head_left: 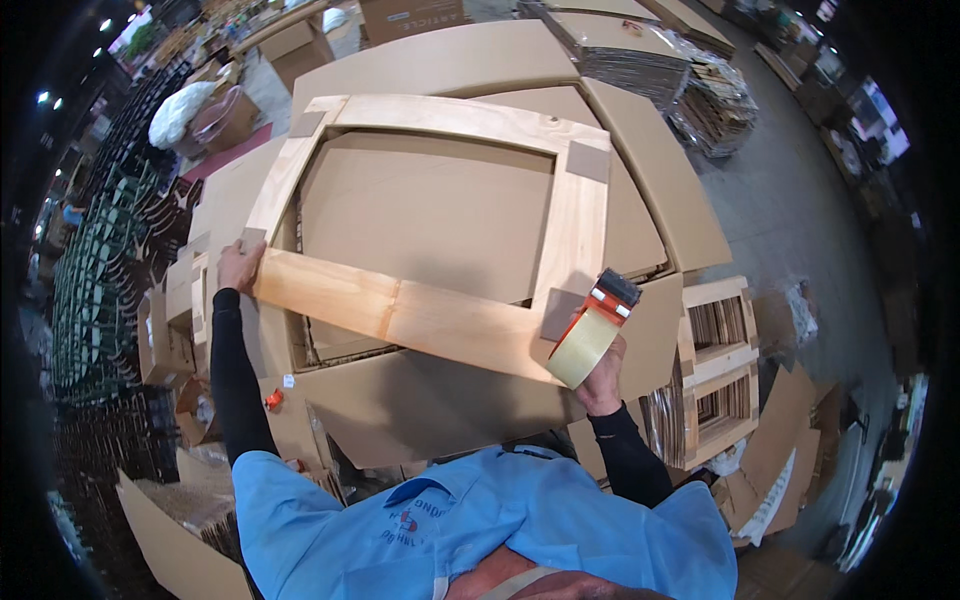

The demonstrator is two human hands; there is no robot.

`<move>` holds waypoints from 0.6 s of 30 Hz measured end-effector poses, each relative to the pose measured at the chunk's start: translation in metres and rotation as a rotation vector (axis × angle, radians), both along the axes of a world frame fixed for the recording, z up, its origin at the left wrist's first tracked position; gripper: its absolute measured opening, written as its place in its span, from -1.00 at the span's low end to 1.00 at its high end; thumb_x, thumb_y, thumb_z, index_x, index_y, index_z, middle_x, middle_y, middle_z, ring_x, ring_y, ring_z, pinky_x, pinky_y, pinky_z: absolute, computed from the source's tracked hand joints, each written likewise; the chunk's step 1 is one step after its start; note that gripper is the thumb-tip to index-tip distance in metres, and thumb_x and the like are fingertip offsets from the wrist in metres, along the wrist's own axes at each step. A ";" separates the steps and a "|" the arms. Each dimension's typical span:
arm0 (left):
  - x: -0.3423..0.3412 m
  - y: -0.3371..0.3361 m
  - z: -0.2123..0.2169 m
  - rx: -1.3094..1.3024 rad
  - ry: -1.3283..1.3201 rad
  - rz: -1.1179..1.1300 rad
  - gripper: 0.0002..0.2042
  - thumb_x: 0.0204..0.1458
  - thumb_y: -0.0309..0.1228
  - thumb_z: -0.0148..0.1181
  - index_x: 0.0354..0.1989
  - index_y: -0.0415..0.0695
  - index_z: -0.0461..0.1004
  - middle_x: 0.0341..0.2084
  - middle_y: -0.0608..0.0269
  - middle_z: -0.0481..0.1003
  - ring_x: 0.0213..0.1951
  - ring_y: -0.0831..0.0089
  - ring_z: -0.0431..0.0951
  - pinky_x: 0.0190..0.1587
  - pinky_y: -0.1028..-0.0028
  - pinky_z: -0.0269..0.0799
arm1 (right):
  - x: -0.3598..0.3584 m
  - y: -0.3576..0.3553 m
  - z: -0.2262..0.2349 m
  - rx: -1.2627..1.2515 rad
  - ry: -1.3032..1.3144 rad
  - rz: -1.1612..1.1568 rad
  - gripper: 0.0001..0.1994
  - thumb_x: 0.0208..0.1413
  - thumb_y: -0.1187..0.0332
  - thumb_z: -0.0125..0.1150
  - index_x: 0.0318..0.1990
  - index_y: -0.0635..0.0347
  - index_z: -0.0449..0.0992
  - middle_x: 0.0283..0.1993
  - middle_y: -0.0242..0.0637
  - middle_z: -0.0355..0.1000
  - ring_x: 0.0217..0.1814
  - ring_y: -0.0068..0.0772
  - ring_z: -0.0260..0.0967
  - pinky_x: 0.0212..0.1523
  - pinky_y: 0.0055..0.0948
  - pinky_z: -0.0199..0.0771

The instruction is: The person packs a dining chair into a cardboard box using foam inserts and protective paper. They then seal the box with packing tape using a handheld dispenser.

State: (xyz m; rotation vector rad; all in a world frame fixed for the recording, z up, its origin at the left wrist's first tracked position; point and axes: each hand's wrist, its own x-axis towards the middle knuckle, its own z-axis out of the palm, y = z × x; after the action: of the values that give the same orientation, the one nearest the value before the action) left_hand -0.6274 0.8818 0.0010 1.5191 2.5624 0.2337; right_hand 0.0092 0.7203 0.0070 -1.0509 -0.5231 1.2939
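A pale wooden frame (460, 320), rectangular with a wide opening, is held tilted over an open cardboard carton (620, 240). Its near left corner is in my left hand (238, 267), whose fingers are closed on the edge beside a small grey-brown pad. Closed round a tape dispenser (585, 345) with a red body, dark head and wide roll of clear yellowish tape, my right hand (603, 382) is at the near right corner. Whether its hidden fingers also grip the frame, I cannot tell. Similar pads (588, 160) cover the other frame corners.
The carton's flaps (430, 50) lie folded outward. Stacked wooden frames (720, 365) stand to the right, with loose cardboard (775, 450) nearer me. Wrapped flat stacks (630, 60) are at the far right. Several green chair-like frames (105, 290) fill the left side. A small red object (273, 400) lies near my left arm.
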 end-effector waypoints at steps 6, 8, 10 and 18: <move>0.056 -0.070 0.046 0.256 -0.228 -0.004 -0.06 -0.12 0.09 0.39 0.15 -0.65 0.28 -0.05 -0.42 0.51 0.04 0.03 0.56 0.10 0.26 0.45 | 0.088 0.050 0.011 0.146 -0.212 0.104 -0.74 0.32 0.37 0.06 0.09 0.22 0.47 -0.07 -0.35 0.53 -0.14 -0.54 0.53 -0.21 -0.52 0.60; 0.061 -0.101 0.052 0.203 -0.335 -0.001 -0.10 -0.07 0.01 0.40 0.17 -0.64 0.26 -0.04 -0.39 0.51 0.02 0.07 0.56 0.09 0.26 0.45 | 0.124 0.085 0.031 0.168 -0.283 0.177 -0.72 0.33 0.33 0.06 0.11 0.23 0.47 -0.09 -0.37 0.54 -0.17 -0.55 0.54 -0.23 -0.53 0.60; 0.093 -0.128 0.047 0.300 -0.261 0.026 -0.10 -0.02 -0.06 0.41 0.24 -0.63 0.18 0.12 -0.42 0.39 0.14 0.04 0.47 0.18 0.22 0.37 | 0.156 0.123 0.030 0.187 -0.363 0.226 -0.70 0.35 0.30 0.03 0.10 0.24 0.49 -0.14 -0.38 0.55 -0.22 -0.53 0.55 -0.27 -0.53 0.59; 0.165 -0.156 0.005 0.351 -0.407 0.087 -0.21 0.03 -0.09 0.38 0.23 -0.53 0.26 0.13 -0.34 0.40 0.18 0.02 0.43 0.23 0.25 0.33 | 0.226 0.215 -0.032 0.091 -0.266 0.256 -0.68 0.38 0.26 -0.06 0.09 0.25 0.50 -0.16 -0.35 0.56 -0.22 -0.45 0.57 -0.24 -0.42 0.61</move>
State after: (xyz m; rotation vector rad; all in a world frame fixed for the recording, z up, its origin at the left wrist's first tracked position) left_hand -0.4619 0.7260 0.0062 1.2873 2.3400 0.9411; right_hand 0.2354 0.9353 -0.0247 -1.1122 -0.9347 1.3443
